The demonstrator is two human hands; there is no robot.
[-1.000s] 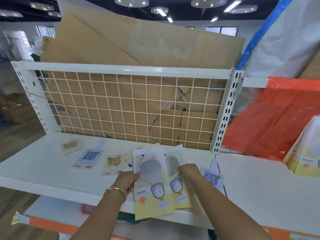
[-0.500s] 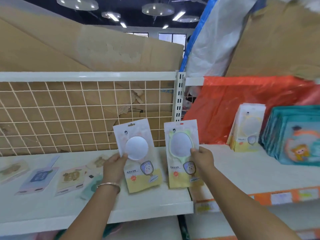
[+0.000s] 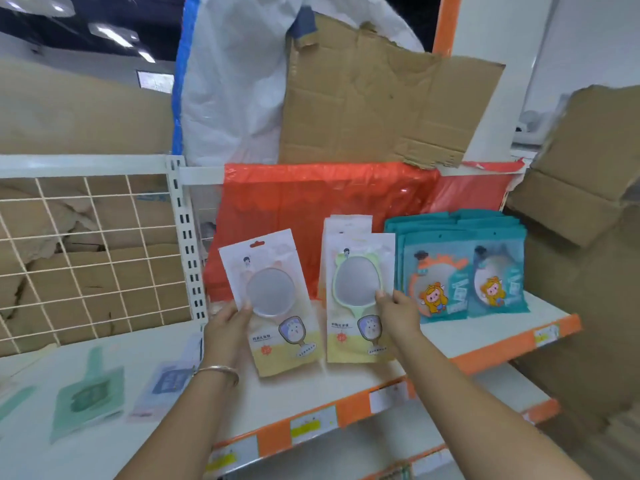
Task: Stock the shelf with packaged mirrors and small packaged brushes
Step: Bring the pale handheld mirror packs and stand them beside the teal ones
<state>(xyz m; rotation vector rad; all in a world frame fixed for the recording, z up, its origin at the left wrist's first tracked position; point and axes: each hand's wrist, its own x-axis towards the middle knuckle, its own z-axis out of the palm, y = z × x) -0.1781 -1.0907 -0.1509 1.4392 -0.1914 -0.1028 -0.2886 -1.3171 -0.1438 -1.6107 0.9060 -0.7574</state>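
Head view, left hand (image 3: 227,329): raised over the shelf (image 3: 485,329), metal bangle (image 3: 217,370) on the wrist.
Left fingers: narrow, pinching the round mirror packet (image 3: 277,296) at its left edge, thumb on the front, the rest hidden behind.
Round mirror packet: just right of the left fingers, tilted with its top leaning left; grey disc behind a clear window, yellow band below. Cannot tell whether its bottom edge touches the shelf.
Right hand (image 3: 398,315): raised beside the left, well apart from it.
Right fingers: narrow, pinching the green-framed mirror packet (image 3: 356,289) at its right edge, thumb on the front beside the frame.
Green-framed mirror packet: just left of the right fingers, upright, facing the camera, between the two hands.
Stack of like packets (image 3: 346,223): directly behind the green-framed one, standing on the shelf against the red plastic sheet (image 3: 311,195).
Teal packets (image 3: 464,271): just right of the right fingers, standing in rows, a cartoon figure on each front.
Orange price strip (image 3: 491,355): along the shelf's front edge, below the right fingers.
Green packet (image 3: 86,393) and bluish packet (image 3: 166,382): lying flat on the shelf, left of and below the left fingers; too blurred to tell the contents.
Wire grid panel (image 3: 86,254): well left of the left fingers, at the back of the shelf.
Torn cardboard (image 3: 381,98) and white sack (image 3: 235,81): high above both hands, behind the red sheet.
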